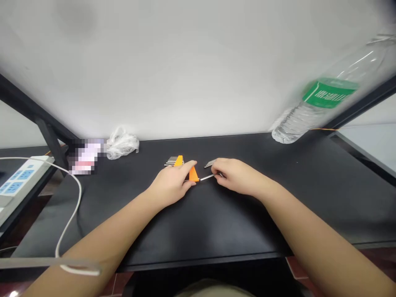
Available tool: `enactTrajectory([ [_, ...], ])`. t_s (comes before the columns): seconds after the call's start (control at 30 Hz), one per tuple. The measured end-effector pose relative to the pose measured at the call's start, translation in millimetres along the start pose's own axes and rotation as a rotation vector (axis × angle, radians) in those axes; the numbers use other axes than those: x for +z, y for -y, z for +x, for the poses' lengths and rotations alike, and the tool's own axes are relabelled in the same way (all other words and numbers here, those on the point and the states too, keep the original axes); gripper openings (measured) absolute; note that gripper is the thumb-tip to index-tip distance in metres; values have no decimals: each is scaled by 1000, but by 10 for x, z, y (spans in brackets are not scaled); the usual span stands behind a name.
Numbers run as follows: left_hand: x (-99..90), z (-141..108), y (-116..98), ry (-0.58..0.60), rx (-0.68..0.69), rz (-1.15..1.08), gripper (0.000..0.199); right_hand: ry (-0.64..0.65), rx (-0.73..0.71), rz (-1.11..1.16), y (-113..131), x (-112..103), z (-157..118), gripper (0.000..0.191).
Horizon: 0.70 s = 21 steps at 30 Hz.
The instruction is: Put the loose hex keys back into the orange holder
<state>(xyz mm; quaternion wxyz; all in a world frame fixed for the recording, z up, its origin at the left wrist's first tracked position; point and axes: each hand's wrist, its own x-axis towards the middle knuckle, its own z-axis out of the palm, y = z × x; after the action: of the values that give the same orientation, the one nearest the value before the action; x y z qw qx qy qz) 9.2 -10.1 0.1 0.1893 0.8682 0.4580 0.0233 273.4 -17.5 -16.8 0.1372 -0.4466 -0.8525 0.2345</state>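
My left hand (173,181) is closed on an orange hex key holder (194,175) at the middle of the black table. Several thin silver hex keys (170,161) stick out from the holder's left side. A single hex key (206,177) runs from the holder's right end to my right hand (230,175), whose fingers pinch it. Just beyond those fingertips lie more slim metal rods (210,163), partly covered by the hand. My left fingers hide the middle of the holder.
A crumpled clear plastic bag (123,143) sits by the wall at the back left. At the back right stands a large water bottle (329,93) with a green label. A white power strip (18,181) and a white cable (78,194) are on the left.
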Motion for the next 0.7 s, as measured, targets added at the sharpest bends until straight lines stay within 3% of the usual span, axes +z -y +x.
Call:
enactTrajectory([
  [0.17,-12,-4,14,8,-29,-26,59,-112,-58,72,23,8,20,12],
  [0.4,-10,-2,9,0,-15,-28,61,-128,-121,95,74,98,23,14],
  [0.7,17,-5,28,-14,-3,-62,58,-167,-107,134,39,-5,11,15],
])
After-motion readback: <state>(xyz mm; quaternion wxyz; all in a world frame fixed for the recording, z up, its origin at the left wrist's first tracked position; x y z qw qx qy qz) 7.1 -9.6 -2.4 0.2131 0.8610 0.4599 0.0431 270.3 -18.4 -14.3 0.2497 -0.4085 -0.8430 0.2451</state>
